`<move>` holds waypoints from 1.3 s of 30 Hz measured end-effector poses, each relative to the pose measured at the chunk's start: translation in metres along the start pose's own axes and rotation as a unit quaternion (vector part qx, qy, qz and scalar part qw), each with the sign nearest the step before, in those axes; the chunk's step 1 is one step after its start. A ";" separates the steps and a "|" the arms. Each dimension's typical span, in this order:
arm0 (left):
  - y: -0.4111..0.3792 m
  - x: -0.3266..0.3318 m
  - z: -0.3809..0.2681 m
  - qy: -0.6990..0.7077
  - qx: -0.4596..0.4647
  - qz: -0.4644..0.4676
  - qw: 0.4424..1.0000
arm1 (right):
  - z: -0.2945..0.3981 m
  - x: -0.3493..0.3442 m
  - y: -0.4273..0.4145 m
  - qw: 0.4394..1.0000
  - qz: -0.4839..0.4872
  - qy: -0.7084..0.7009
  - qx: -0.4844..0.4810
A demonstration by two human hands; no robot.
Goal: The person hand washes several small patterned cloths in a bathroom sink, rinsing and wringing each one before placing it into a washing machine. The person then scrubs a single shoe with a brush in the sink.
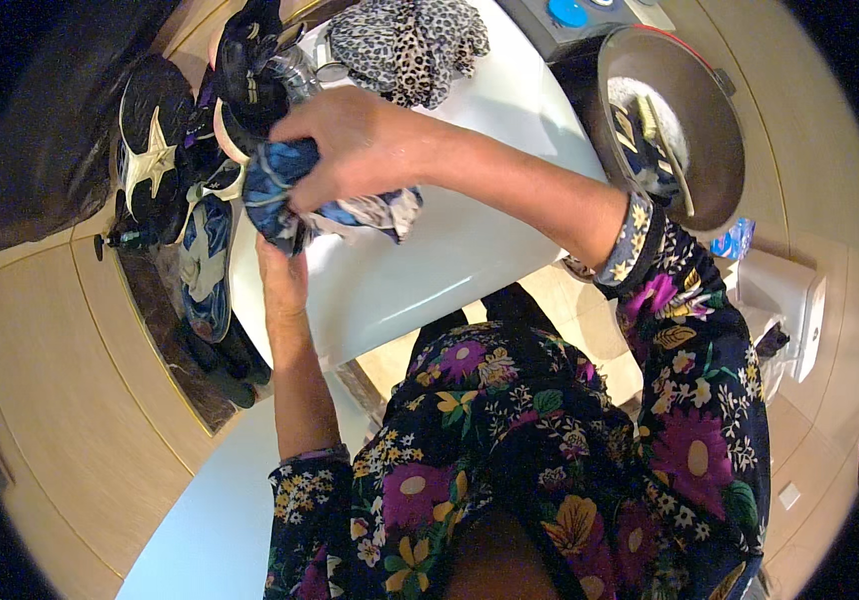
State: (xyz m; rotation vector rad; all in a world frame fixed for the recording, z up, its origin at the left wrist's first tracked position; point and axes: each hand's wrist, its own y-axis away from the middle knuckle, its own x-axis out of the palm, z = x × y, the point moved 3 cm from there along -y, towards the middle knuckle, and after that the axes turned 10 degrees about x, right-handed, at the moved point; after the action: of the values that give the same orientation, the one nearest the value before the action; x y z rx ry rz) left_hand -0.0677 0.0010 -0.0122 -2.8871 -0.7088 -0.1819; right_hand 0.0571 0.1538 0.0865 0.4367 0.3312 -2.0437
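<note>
A crumpled blue and white patterned cloth (pixel 273 187) is bunched between my two hands over the glossy white surface. My right hand (pixel 354 142) grips it from above, blurred, with a loose end (pixel 392 210) hanging out to the right. From below, my left hand (pixel 282 277) meets the same cloth; its fingers are mostly hidden behind the fabric. Just beyond my right hand are a black shoe (pixel 243 64) with a pale sole and a clear container (pixel 298 79). Whether something lies inside the cloth is hidden.
Shoes line the left, including a black one with a star (pixel 152 157) and a blue one (pixel 212 262). Leopard-print fabric (pixel 407 45) lies on the white surface (pixel 474 202). At right, a deep basin (pixel 722 142) holds foam, a brush (pixel 666 142) and a dark item.
</note>
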 end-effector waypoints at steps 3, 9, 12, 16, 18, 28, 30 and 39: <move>-0.008 0.012 -0.020 -0.195 -0.052 0.035 0.979 | 0.012 -0.011 -0.003 0.999 -0.051 -0.005 -0.014; -0.011 0.016 -0.009 0.001 -0.044 -0.217 0.975 | 0.026 0.014 -0.025 0.998 0.041 -0.029 -0.028; -0.013 0.030 -0.025 0.039 -0.100 -0.222 0.969 | 0.004 -0.006 -0.028 0.993 -0.083 -0.008 -0.080; -0.007 0.049 -0.027 0.146 -0.113 -0.187 0.965 | -0.102 -0.014 0.018 0.961 -0.223 0.002 0.164; 0.002 0.035 -0.028 0.214 -0.104 -0.178 0.955 | -0.148 0.036 0.042 0.858 -0.135 -0.289 0.403; -0.004 0.057 -0.024 0.360 -0.175 -0.171 0.900 | -0.158 0.151 0.048 0.471 0.125 -0.783 0.387; 0.003 0.046 -0.019 0.295 -0.200 -0.227 0.907 | -0.133 0.134 0.028 0.411 0.138 -0.873 0.221; 0.001 0.042 0.027 -0.226 -0.061 -0.187 0.954 | -0.119 0.118 0.035 0.618 0.140 -0.712 0.303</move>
State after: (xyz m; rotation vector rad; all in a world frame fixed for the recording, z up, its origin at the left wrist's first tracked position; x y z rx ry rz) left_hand -0.0282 0.0245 -0.0322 -2.9010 -1.3657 0.4231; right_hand 0.0542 0.0937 -0.0737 -0.7872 -1.3383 -1.5269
